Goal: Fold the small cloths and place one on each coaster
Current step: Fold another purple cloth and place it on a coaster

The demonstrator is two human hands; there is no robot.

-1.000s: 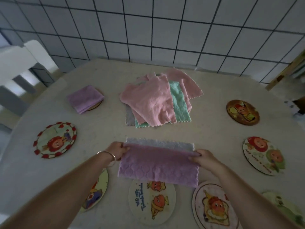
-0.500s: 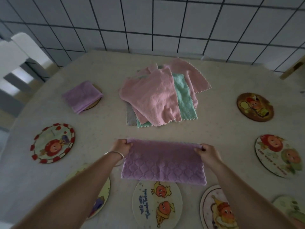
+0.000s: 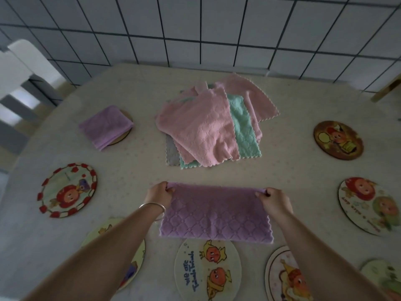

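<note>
1. Table (image 3: 134,181): pale, faintly speckled top, its far edge against a tiled wall (image 3: 195,29); a white chair (image 3: 19,68) stands off its far left corner.
2. Pile of unfolded cloths (image 3: 208,127): pink, mint green and grey, overlapping, at the table's middle toward the far edge.
3. Purple cloth (image 3: 214,216): folded in half into a long rectangle, lying toward the near edge, its near hem just touching the "we are" coaster (image 3: 207,270).
4. Coasters: round, cartoon-printed, ringed along the left, near and right edges; the red-bordered coaster (image 3: 67,190) lies at the left edge.
5. Folded purple cloth (image 3: 105,126): resting on a plain-rimmed coaster (image 3: 123,135) toward the far left corner.
6. Left hand (image 3: 158,194): pinches the purple cloth's far left corner; a bangle (image 3: 153,210) circles the wrist.
7. Right hand (image 3: 274,200): pinches the far right corner.
</note>
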